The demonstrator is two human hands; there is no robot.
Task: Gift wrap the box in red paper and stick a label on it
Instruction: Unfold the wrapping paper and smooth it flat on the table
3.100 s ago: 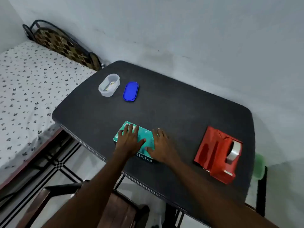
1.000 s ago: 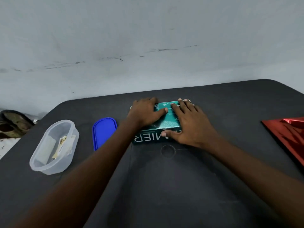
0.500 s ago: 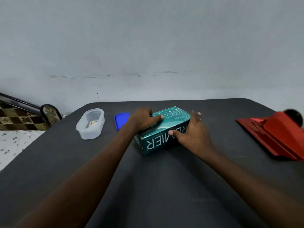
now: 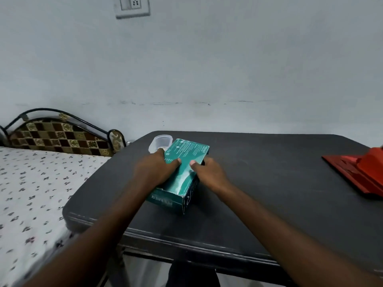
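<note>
Left hand (image 4: 154,168) and right hand (image 4: 208,172) grip box (image 4: 182,175) near tabletop (image 4: 269,183) left edge; sideways shove could topple tub (image 4: 159,142)

**Both our hands on the box**

We reach both bare forearms forward from the near edge, converging on the box (image 4: 187,162). Our left hand (image 4: 154,168) grips the box's left side, palm over the top edge, thumb lying across the top face and pointing right. Our right hand (image 4: 209,172) grips the box's right side, fingers curled down over that edge out of sight, thumb on the top face pointing left. The two thumb tips sit close together on the top, not touching. Both wrists are roughly straight.
</note>
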